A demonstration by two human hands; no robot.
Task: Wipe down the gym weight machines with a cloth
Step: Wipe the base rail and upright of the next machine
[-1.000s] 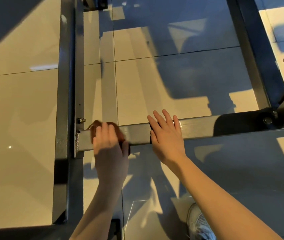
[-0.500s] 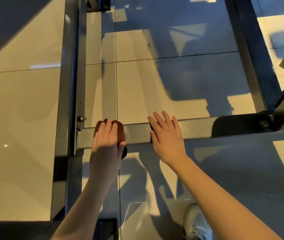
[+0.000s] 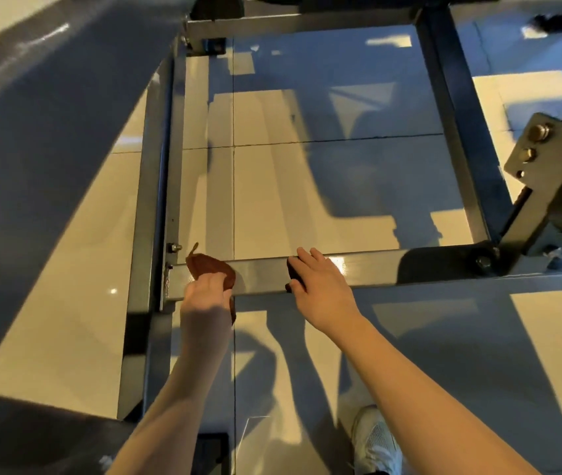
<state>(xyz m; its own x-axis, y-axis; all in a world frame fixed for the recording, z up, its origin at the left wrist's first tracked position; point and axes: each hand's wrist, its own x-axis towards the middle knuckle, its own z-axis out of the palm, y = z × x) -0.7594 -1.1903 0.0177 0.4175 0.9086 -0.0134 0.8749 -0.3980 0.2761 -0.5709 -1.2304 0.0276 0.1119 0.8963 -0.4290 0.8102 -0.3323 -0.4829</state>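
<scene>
A dark steel machine base frame lies on the tiled floor; its near crossbar [image 3: 368, 269] runs left to right across the middle. My left hand [image 3: 206, 296] grips a brown cloth [image 3: 209, 265] at the crossbar's left end, beside the bolted corner joint [image 3: 174, 248]. The cloth's far edge pokes out past my curled fingers. My right hand [image 3: 320, 286] rests flat on the crossbar, with the fingers straight over the top and the thumb at the near edge.
The left rail [image 3: 159, 186] and right rail [image 3: 454, 132] run away to a far crossbar [image 3: 293, 24]. An angled bracket with bolts [image 3: 533, 149] rises at the right. My white shoe [image 3: 375, 440] stands on the glossy tiles below.
The left hand's fingers have curled and drawn back toward me, so more of the cloth shows on the bar. The right hand has stayed put. The view has tilted up to show the far crossbar.
</scene>
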